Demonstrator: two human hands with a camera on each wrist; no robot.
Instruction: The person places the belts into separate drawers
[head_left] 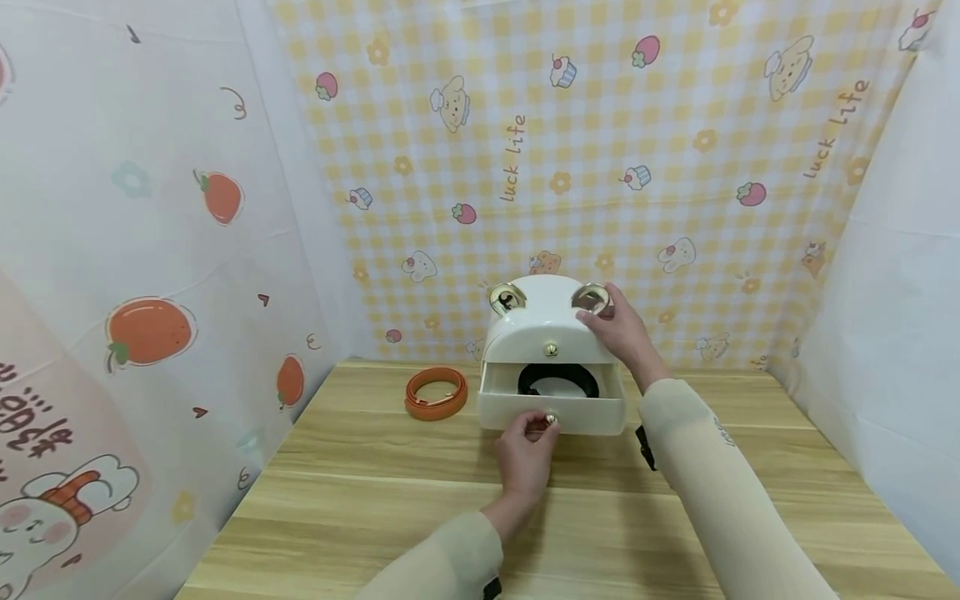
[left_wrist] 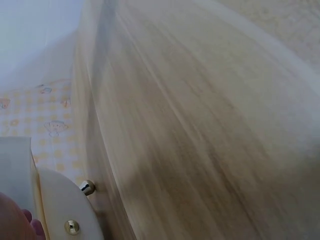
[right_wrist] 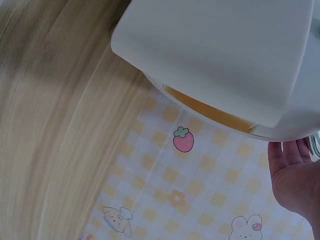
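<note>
A white two-drawer storage box (head_left: 551, 296) with a rounded top and two gold rings stands on the table. Its lower drawer (head_left: 510, 414) is pulled partway out, and a coiled black belt (head_left: 527, 377) lies inside. My left hand (head_left: 525, 458) pinches the gold knob (head_left: 552, 419) on that drawer's front. At the box's top right corner, my right hand (head_left: 622, 331) holds on, thumb in front beside the right gold ring (head_left: 591, 297). The right wrist view shows the fingers of that hand (right_wrist: 295, 182) against the box's edge. The upper drawer's knob (head_left: 551, 350) is untouched.
To the left of the box, a coiled orange belt (head_left: 436, 394) lies on the wooden table (head_left: 360, 483). A yellow checked cloth (head_left: 420, 150) hangs behind, with white printed cloth (head_left: 172, 208) on the left side.
</note>
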